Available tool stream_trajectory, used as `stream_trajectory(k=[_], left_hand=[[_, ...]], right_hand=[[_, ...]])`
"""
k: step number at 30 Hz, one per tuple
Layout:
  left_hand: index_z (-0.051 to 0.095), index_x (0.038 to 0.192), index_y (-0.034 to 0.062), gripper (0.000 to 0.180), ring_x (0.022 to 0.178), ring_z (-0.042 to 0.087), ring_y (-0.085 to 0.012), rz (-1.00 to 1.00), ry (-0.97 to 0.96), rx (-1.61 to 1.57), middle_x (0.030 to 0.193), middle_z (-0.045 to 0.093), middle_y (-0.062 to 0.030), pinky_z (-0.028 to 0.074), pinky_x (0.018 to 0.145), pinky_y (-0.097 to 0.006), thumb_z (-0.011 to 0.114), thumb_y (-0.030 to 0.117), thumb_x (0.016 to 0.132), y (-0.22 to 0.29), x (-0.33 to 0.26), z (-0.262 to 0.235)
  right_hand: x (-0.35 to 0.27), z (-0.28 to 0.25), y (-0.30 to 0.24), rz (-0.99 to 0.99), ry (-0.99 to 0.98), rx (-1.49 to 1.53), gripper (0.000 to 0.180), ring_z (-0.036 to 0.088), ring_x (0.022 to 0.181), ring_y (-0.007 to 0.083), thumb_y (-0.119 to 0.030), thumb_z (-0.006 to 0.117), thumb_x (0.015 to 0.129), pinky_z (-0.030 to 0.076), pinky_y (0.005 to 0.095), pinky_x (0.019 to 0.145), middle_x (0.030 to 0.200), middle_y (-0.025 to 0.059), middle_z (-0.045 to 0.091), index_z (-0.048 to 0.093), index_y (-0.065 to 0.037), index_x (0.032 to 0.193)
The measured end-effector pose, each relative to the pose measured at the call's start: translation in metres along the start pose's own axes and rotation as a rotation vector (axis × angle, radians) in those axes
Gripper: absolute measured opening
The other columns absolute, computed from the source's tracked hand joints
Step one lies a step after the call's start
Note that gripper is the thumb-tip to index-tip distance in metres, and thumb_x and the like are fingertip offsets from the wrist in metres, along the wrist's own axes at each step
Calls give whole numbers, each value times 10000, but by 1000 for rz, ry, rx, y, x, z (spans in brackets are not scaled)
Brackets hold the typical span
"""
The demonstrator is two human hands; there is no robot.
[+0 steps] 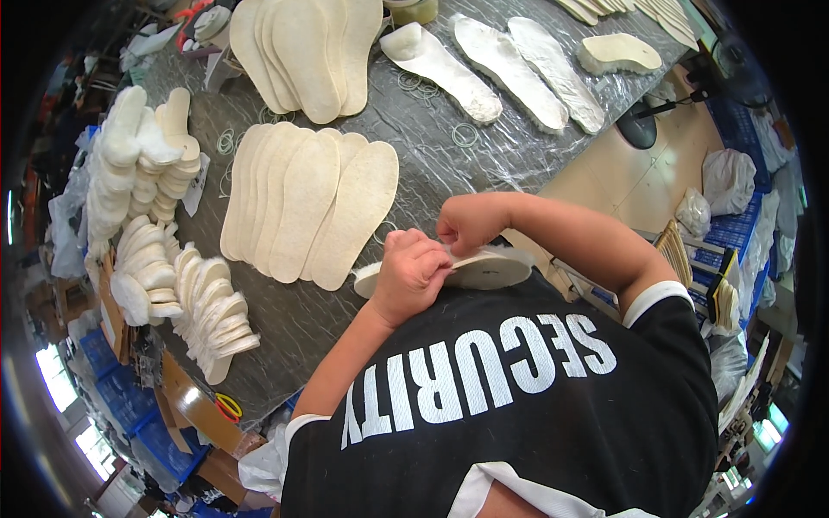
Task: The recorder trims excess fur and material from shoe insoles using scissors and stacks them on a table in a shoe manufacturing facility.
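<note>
Against my chest, at the table's near edge, lies a cream insole bundle point(492, 271) with white fluff along its edge. My left hand point(410, 276) is closed over its middle, fingers curled inward. My right hand point(471, 224) is bent in beside the left, its fingers pinched at the bundle's upper fluffy edge. What the right fingertips pinch is hidden. Just beyond my left hand, flat felt insoles point(305, 207) lie fanned in an overlapping row. Loose rubber bands point(465, 135) rest on the dark tabletop point(518, 164).
More flat insoles point(321, 65) overlap at the far side. Fluffy insoles point(509, 73) lie at the far right. Stacked fleece insoles point(207, 302) line the left edge, with yellow-handled scissors point(228, 407) near the lower left corner. Blue crates point(734, 226) and plastic bags point(730, 180) stand at right.
</note>
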State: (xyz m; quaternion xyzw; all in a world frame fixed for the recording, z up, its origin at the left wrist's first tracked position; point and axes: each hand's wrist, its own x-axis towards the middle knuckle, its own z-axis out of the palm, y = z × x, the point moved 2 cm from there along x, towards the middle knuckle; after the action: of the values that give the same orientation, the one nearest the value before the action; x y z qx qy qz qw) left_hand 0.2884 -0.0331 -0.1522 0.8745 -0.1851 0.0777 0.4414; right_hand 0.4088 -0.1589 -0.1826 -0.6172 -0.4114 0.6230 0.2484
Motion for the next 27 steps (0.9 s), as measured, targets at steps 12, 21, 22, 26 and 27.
stream_trajectory(k=[12, 21, 22, 26, 27], left_hand=[[566, 840, 36, 141, 809, 581, -303, -317, 27, -115, 849, 584, -95, 449, 708, -399, 682, 76, 772, -7, -13, 0], [587, 841, 45, 131, 837, 616, -268, -224, 68, -94, 980, 635, -83, 442, 732, -367, 691, 78, 768, -8, -10, 2], [587, 841, 45, 131, 837, 616, -268, -222, 65, -96, 980, 635, -83, 442, 732, -367, 691, 78, 768, -7, -9, 2], [590, 838, 50, 125, 822, 616, -248, -195, 32, -99, 906, 648, -58, 430, 728, -352, 690, 84, 770, -6, -6, 3], [590, 836, 51, 125, 816, 616, -246, -196, 33, -101, 878, 650, -52, 429, 723, -354, 690, 84, 769, -6, -6, 3]], right_hand=[[-23, 11, 9, -100, 313, 232, 253, 546, 712, 117, -268, 646, 882, 448, 318, 652, 766, 42, 617, 620, -16, 891], [-41, 26, 21, -201, 277, 411, 414, 573, 857, 122, -377, 661, 867, 451, 277, 773, 924, 32, 636, 588, -33, 1086], [-38, 27, 27, -231, 275, 533, 362, 565, 852, 111, -359, 615, 911, 451, 275, 771, 928, 21, 631, 594, -37, 1074], [-28, 31, 43, -167, 194, 660, 290, 531, 872, 57, -312, 527, 974, 436, 240, 772, 924, -22, 600, 588, -43, 1063], [-25, 35, 44, -162, 176, 718, 251, 521, 833, 47, -301, 519, 980, 437, 235, 742, 895, -37, 591, 600, -66, 1015]])
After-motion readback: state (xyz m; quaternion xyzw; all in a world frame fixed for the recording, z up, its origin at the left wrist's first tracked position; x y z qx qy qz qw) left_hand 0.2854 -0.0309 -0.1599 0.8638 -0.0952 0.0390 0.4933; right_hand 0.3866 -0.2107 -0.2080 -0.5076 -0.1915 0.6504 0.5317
